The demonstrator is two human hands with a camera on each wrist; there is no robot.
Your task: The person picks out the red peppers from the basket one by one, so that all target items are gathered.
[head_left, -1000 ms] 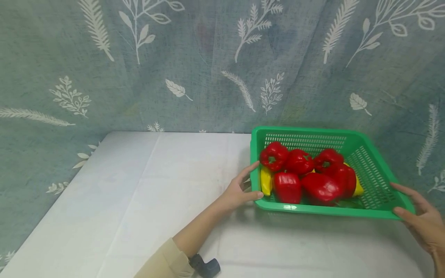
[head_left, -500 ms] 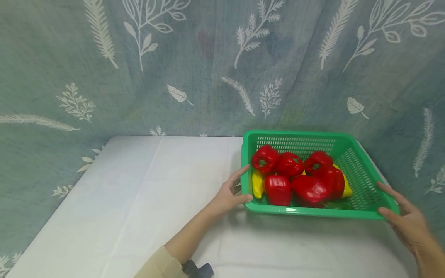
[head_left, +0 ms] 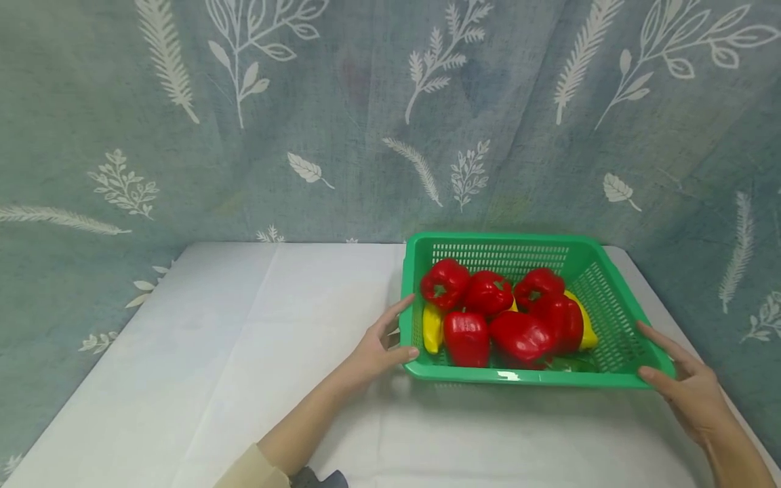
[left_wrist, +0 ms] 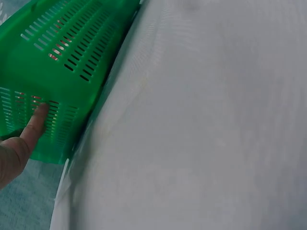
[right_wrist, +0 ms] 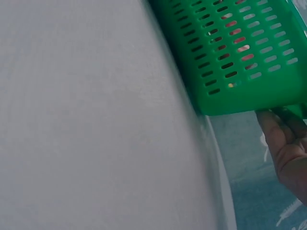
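Observation:
A green plastic basket (head_left: 537, 377) with slotted walls holds several glossy red bell peppers (head_left: 466, 339). At its left end lies a long yellow piece (head_left: 432, 330), and another yellow piece (head_left: 587, 325) shows on the right. Something green (head_left: 572, 364) lies low near the front wall, mostly hidden. My left hand (head_left: 373, 351) grips the basket's left end, thumb on the rim; in the left wrist view a finger lies against the slotted wall. The right front corner is held by my right hand (head_left: 688, 388), with thumb and a finger over the rim and other fingers hidden outside.
A white cloth-covered table (head_left: 293, 352) extends under the basket and far to the left. Behind it hangs a blue-green curtain (head_left: 360, 135) with white leaf prints, which also drops past the table's left and right edges.
Both hands have shifted leftward together with the basket, bringing it away from the table's right edge. The contents keep their places inside.

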